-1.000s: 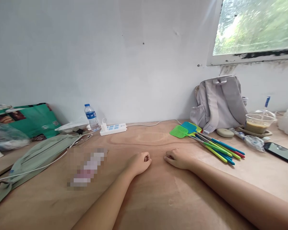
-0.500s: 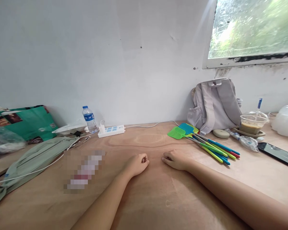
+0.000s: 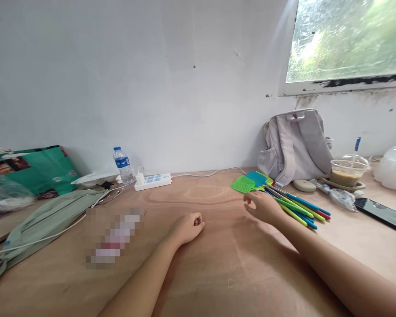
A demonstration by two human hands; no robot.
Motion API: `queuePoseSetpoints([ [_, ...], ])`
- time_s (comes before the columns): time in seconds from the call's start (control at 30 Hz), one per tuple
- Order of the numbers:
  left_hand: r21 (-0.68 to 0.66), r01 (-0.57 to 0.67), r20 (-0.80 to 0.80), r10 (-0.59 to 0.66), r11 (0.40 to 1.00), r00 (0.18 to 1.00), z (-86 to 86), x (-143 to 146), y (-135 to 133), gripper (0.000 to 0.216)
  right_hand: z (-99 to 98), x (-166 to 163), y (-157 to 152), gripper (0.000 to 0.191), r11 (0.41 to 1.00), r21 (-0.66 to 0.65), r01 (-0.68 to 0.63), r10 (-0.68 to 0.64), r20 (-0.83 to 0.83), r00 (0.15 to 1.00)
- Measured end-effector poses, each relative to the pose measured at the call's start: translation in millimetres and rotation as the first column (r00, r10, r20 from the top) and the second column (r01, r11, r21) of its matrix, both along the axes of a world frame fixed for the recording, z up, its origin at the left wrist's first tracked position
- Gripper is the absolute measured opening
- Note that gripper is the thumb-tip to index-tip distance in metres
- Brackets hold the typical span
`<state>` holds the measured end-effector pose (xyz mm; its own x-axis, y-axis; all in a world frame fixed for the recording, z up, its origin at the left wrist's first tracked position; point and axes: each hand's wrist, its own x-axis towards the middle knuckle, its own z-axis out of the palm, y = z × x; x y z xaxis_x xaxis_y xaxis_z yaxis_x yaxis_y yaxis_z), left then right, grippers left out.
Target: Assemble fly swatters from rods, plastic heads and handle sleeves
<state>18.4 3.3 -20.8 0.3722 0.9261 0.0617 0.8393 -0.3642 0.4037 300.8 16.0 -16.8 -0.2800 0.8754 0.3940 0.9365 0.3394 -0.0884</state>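
Observation:
My left hand (image 3: pixel 186 227) rests on the wooden table (image 3: pixel 198 273) with its fingers curled into a loose fist and nothing visible in it. Over to the right, my right hand (image 3: pixel 263 208) hovers just above the table beside a pile of fly swatters (image 3: pixel 243 184). Its fingers are bent but apart, and it holds nothing. The swatters have green, blue and yellow mesh heads pointing toward the wall, and blue, green and red handles pointing right. My right hand hides part of their shafts; I cannot tell whether it touches them.
Behind the swatters a grey backpack (image 3: pixel 300 145) leans on the wall. To its right are a drink cup (image 3: pixel 346 174) and a phone (image 3: pixel 383 215). A power strip (image 3: pixel 153 181), a water bottle (image 3: pixel 122 165), a grey-green cloth item (image 3: pixel 53 214) and a green bag (image 3: pixel 46 169) lie leftward.
My right hand has lifted off the table and moved right toward the fly swatters, its fingers loosening from a fist. My left hand has stayed in place.

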Motion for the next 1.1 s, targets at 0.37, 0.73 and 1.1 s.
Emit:
queuePoseSetpoints([
  [0.37,0.013,-0.004,0.017,0.004,1.000,1.000,-4.3,-2,2,0.013,-21.8,68,26,0.023,0.959,0.010,0.282,-0.281,0.117,0.952],
  [0.73,0.596,0.164,-0.019,-0.190,0.786,0.982,7.7,-1,-4,0.040,-16.8,-42,-22,0.032,0.949,-0.166,-0.268,0.274,0.015,0.962],
  [1.1,0.823,0.327,-0.211,-0.285,0.464,0.935,10.8,-3,-8,0.020,-12.7,-95,-43,0.025,0.992,-0.122,-0.039,0.044,0.043,0.998],
])
